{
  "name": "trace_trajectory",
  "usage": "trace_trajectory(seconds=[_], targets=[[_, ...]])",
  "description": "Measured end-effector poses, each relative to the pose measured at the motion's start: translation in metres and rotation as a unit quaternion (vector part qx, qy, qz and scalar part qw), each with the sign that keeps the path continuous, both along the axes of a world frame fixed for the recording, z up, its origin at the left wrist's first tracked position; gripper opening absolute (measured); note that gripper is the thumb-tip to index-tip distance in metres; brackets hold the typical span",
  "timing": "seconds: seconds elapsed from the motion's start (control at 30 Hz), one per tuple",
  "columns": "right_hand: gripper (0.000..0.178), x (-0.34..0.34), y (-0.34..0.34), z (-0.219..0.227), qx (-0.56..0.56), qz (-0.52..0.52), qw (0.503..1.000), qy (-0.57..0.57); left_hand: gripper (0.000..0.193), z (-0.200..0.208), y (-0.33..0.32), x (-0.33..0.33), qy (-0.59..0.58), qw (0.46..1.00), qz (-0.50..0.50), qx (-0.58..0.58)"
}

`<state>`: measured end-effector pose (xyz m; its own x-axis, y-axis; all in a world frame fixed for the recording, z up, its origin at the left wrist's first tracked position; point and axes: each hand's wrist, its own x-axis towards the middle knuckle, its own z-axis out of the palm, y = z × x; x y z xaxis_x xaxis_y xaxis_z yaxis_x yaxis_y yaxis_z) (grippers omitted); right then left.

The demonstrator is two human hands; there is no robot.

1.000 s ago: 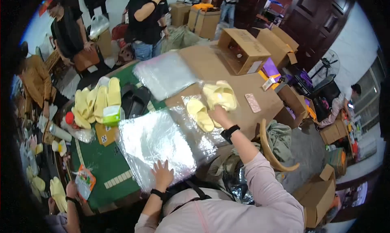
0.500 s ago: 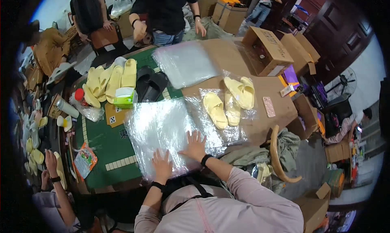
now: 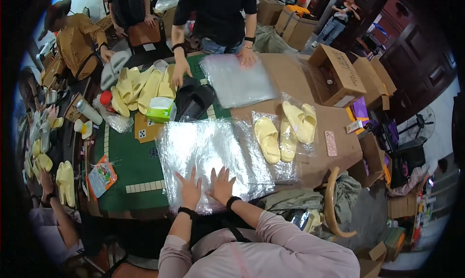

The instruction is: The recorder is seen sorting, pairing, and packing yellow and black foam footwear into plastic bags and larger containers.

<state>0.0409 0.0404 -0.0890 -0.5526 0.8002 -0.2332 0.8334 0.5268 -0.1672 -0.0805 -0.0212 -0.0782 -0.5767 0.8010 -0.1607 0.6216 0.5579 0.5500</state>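
A stack of shiny clear plastic bags (image 3: 198, 145) lies in front of me at the table's near edge. My left hand (image 3: 190, 190) rests on its lower part, fingers spread, holding nothing. Close beside it, my right hand (image 3: 223, 185) is flat on the same plastic with its fingers apart. Right of the stack are yellow slippers (image 3: 267, 138) lying on clear plastic, and another yellow pair (image 3: 301, 122) in a clear bag. Across the table, a co-worker's hand (image 3: 247, 57) touches a second stack of clear bags (image 3: 237, 84); their other hand is near black slippers (image 3: 194, 100).
Yellow slippers (image 3: 145, 86) are heaped at the far left beside a green tissue pack (image 3: 161, 109). A pink phone (image 3: 330, 143) lies on the cardboard to the right. An open carton (image 3: 334, 77) stands behind it. A curved wooden chair arm (image 3: 331, 200) juts up at the near right.
My right hand has slid left and down across the plastic, nearer my left hand. The co-worker opposite has reached down to the far bags and the black slippers. The whole view has shifted slightly.
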Motion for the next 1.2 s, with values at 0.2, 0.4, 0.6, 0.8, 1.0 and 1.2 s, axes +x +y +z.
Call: trace_trajectory(seconds=[0.2,0.4,0.6,0.8,1.0,1.2], targets=[[0.066,-0.007,0.002,-0.020,0.072,-0.076,0.994,0.013,0.035,-0.066,-0.007,-0.035,0.108,0.993,0.000,-0.055],[0.037,0.024,0.022,-0.023,0.015,-0.071,0.997,0.026,0.044,-0.060,-0.016,-0.073,-0.041,0.996,0.060,-0.061],[0.019,0.036,0.038,-0.011,-0.068,-0.110,0.984,0.124,0.034,-0.046,-0.024,-0.102,-0.387,0.905,0.175,-0.039],[0.015,-0.023,0.023,0.024,-0.037,-0.078,0.983,0.165,0.027,-0.041,-0.037,-0.096,-0.383,0.923,0.022,0.001],[0.023,-0.093,-0.025,0.010,-0.149,0.025,0.979,0.135,0.029,-0.046,-0.054,-0.103,-0.522,0.848,0.085,0.030],[0.046,-0.110,-0.055,0.012,-0.233,0.028,0.967,0.103,0.048,-0.045,-0.062,-0.124,-0.555,0.821,0.115,0.071]])
